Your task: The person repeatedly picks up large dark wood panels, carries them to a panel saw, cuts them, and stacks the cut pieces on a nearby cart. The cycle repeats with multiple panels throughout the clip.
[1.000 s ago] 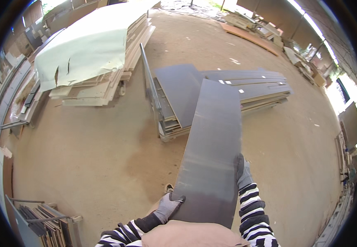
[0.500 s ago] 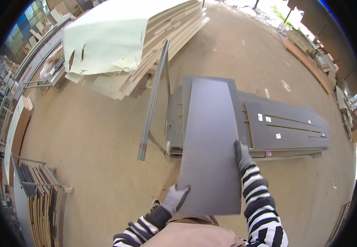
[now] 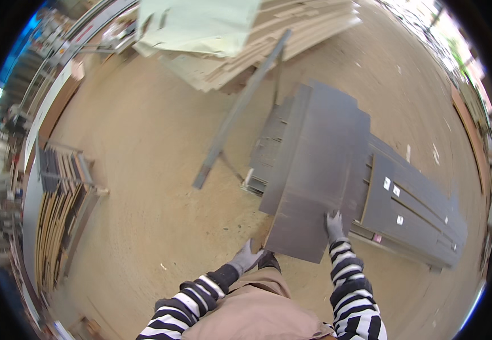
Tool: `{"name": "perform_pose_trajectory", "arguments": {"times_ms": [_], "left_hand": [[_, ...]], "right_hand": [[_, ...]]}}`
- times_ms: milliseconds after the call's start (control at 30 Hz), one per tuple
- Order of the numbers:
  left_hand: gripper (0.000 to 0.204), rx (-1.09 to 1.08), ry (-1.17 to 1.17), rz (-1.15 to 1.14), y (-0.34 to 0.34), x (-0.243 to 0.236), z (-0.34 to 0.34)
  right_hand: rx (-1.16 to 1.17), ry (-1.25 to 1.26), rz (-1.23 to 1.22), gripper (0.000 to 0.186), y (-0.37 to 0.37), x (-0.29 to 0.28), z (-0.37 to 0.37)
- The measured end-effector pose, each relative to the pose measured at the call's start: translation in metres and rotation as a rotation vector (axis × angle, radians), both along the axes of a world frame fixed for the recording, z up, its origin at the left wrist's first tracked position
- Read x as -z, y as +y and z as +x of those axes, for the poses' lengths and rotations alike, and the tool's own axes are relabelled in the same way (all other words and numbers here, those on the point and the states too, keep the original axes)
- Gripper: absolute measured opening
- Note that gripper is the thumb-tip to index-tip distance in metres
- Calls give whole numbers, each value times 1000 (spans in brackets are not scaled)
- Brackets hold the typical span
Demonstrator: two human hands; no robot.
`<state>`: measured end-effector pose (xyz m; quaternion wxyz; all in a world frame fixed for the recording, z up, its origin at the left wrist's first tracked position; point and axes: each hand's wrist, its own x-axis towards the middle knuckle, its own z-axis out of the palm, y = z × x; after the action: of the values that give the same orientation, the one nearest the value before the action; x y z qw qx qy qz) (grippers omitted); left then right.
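- Head view: both gloved hands hold a long dark board flat, its far end over a stack of dark boards on the floor.
- The left hand grips the board's near left corner.
- The right hand grips its right edge.
- A pale covered pile lies beyond.

Bare floor left — dark panel stack blocks right.
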<state>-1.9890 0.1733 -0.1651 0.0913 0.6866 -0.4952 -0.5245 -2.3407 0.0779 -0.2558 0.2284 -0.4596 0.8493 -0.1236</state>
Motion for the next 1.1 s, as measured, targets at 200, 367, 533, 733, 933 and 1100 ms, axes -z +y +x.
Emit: {"name": "perform_pose_trajectory", "arguments": {"times_ms": [200, 367, 533, 733, 933, 1100], "left_hand": [[74, -512, 225, 127, 142, 1, 138], [64, -1116, 394, -66, 311, -13, 251], [57, -1583, 435, -219, 438, -80, 345], [41, -1619, 319, -384, 480, -115, 476], [28, -1920, 336, -761, 557, -71, 626], [30, -2226, 171, -492, 692, -72, 683]], "right_hand": [[-253, -392, 121, 53, 116, -14, 172], [-778, -601, 356, 30, 158, -19, 401], [-817, -868, 612, 25, 172, -20, 548], [-649, -397, 803, 49, 140, 39, 602], [-648, -319, 896, 51, 103, 110, 806], [-730, -841, 810, 52, 176, 88, 1155]]}}
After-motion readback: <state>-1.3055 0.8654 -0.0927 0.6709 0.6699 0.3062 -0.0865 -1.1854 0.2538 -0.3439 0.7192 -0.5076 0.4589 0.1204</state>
